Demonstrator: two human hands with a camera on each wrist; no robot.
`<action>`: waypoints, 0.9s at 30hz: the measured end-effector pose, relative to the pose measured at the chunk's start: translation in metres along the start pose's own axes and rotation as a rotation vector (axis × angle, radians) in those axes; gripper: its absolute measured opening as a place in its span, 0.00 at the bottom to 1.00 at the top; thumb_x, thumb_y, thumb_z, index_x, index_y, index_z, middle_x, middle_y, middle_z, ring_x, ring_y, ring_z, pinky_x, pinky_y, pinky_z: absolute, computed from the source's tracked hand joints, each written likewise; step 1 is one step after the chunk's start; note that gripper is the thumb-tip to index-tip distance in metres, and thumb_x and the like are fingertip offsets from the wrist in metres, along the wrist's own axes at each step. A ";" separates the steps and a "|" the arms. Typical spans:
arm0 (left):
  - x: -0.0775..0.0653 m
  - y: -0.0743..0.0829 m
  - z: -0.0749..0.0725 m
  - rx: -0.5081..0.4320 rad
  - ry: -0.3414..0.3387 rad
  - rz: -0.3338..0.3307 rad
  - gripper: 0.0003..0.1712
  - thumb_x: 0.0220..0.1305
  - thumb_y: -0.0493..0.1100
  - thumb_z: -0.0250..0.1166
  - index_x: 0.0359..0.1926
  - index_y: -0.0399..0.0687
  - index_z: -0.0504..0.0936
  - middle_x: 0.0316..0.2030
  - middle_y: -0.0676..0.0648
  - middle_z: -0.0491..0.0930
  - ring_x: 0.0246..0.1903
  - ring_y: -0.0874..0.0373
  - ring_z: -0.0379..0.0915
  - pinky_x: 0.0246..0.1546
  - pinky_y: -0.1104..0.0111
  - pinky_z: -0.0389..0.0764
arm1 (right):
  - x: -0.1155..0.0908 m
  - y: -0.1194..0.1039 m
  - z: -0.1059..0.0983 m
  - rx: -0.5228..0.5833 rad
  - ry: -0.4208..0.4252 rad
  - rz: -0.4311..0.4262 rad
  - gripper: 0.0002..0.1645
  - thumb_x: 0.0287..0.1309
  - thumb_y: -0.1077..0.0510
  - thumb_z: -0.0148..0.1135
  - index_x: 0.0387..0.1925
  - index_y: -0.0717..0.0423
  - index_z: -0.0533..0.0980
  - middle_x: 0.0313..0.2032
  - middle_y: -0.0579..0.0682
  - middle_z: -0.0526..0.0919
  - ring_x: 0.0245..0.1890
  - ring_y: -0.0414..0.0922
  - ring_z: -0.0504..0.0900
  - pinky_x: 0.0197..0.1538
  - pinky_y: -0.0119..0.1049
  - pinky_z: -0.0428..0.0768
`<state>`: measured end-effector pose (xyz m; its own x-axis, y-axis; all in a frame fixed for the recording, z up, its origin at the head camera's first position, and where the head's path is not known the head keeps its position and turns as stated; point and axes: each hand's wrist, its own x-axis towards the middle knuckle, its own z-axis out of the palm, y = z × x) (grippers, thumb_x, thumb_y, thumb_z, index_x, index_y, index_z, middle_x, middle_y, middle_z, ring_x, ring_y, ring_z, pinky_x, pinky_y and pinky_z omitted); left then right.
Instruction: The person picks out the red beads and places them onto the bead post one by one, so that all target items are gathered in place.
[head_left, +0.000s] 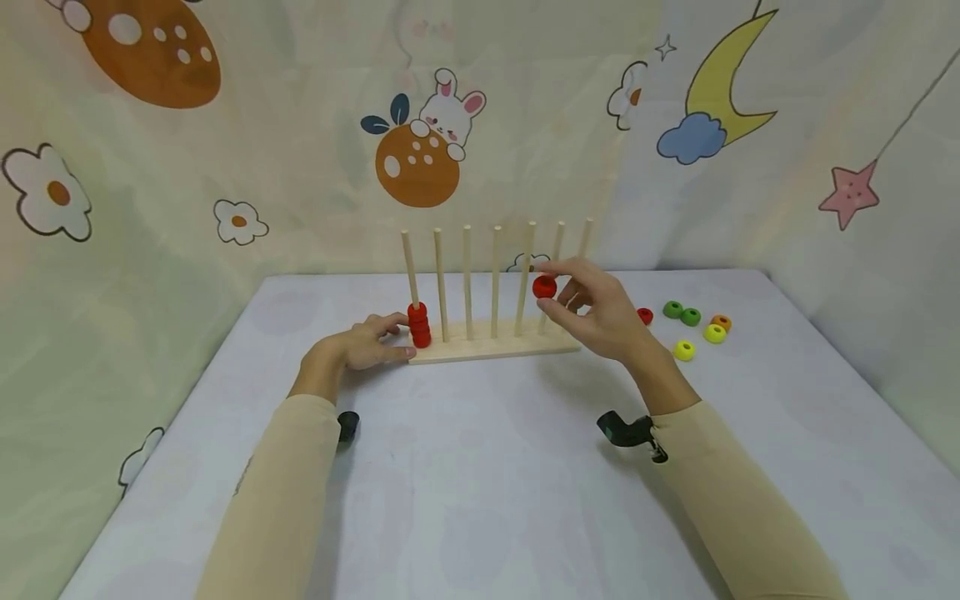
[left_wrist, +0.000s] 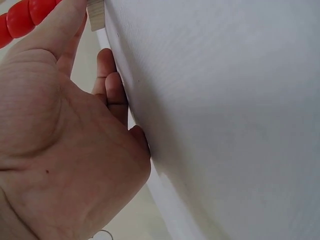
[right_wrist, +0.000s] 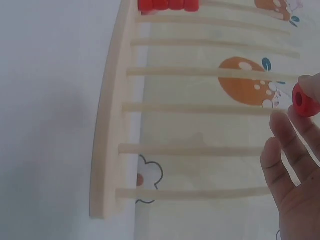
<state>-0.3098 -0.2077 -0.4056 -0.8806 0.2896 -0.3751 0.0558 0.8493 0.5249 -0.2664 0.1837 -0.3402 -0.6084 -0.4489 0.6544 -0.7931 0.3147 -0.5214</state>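
A wooden peg rack [head_left: 495, 344] with a row of upright dowels stands toward the back of the table. Several red beads [head_left: 419, 325] are stacked on its leftmost dowel. My left hand [head_left: 360, 343] grips the left end of the rack's base, thumb at the front edge and index finger up near the stack. My right hand [head_left: 596, 308] pinches a single red bead [head_left: 544, 287] between thumb and fingertips, up among the right-hand dowels. In the right wrist view that bead [right_wrist: 301, 99] shows its hole and is apart from the dowel tips.
Loose beads lie on the table right of the rack: a red one [head_left: 645, 316], two green [head_left: 682, 313], an orange [head_left: 722, 322] and two yellow [head_left: 715, 333]. A patterned cloth [head_left: 315, 150] hangs behind the white table [head_left: 465, 467].
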 end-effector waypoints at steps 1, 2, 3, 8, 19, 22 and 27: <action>-0.001 0.001 0.000 -0.002 0.001 -0.001 0.43 0.62 0.69 0.66 0.75 0.74 0.60 0.72 0.47 0.62 0.73 0.40 0.51 0.66 0.32 0.58 | 0.001 0.000 0.002 0.002 0.005 0.000 0.30 0.59 0.69 0.71 0.62 0.54 0.78 0.51 0.49 0.83 0.29 0.41 0.82 0.35 0.30 0.83; -0.001 0.001 0.001 -0.003 0.003 -0.002 0.43 0.62 0.69 0.66 0.75 0.74 0.60 0.72 0.47 0.62 0.73 0.40 0.51 0.66 0.32 0.58 | 0.002 -0.001 0.003 0.004 0.009 -0.003 0.30 0.59 0.69 0.71 0.63 0.54 0.77 0.50 0.48 0.83 0.29 0.41 0.82 0.35 0.30 0.83; -0.002 0.002 0.001 -0.001 0.005 -0.001 0.43 0.62 0.69 0.66 0.75 0.74 0.61 0.72 0.47 0.62 0.73 0.40 0.51 0.66 0.32 0.58 | 0.002 -0.002 0.005 0.012 0.015 -0.008 0.30 0.58 0.70 0.72 0.62 0.54 0.78 0.50 0.49 0.83 0.28 0.41 0.82 0.35 0.30 0.83; -0.004 0.004 0.002 0.006 0.022 -0.007 0.42 0.62 0.70 0.65 0.74 0.74 0.62 0.72 0.47 0.62 0.73 0.41 0.52 0.67 0.33 0.58 | 0.008 -0.009 0.015 0.036 0.035 -0.046 0.28 0.54 0.74 0.72 0.57 0.60 0.79 0.46 0.54 0.84 0.27 0.45 0.81 0.32 0.31 0.82; -0.001 0.000 0.002 -0.001 0.024 -0.006 0.44 0.61 0.71 0.66 0.74 0.74 0.61 0.72 0.46 0.62 0.73 0.40 0.52 0.67 0.33 0.58 | 0.019 -0.049 0.023 0.052 0.029 -0.062 0.22 0.52 0.78 0.69 0.51 0.70 0.78 0.44 0.62 0.83 0.25 0.48 0.80 0.32 0.33 0.81; -0.004 0.002 0.002 0.002 0.024 -0.005 0.43 0.62 0.70 0.66 0.75 0.74 0.61 0.72 0.46 0.61 0.73 0.40 0.52 0.67 0.33 0.59 | 0.021 -0.051 0.027 0.078 0.035 -0.071 0.22 0.52 0.78 0.69 0.51 0.71 0.78 0.43 0.63 0.83 0.25 0.49 0.80 0.31 0.34 0.81; -0.013 0.008 0.002 -0.003 0.027 0.012 0.42 0.65 0.68 0.64 0.76 0.69 0.61 0.72 0.43 0.61 0.72 0.38 0.51 0.67 0.33 0.59 | 0.025 -0.051 0.033 0.110 0.047 -0.065 0.21 0.53 0.78 0.69 0.50 0.71 0.77 0.42 0.63 0.82 0.25 0.50 0.80 0.32 0.34 0.82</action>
<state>-0.2971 -0.2035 -0.3981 -0.8921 0.2878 -0.3483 0.0651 0.8447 0.5313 -0.2403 0.1292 -0.3156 -0.5586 -0.4246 0.7126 -0.8246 0.1917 -0.5322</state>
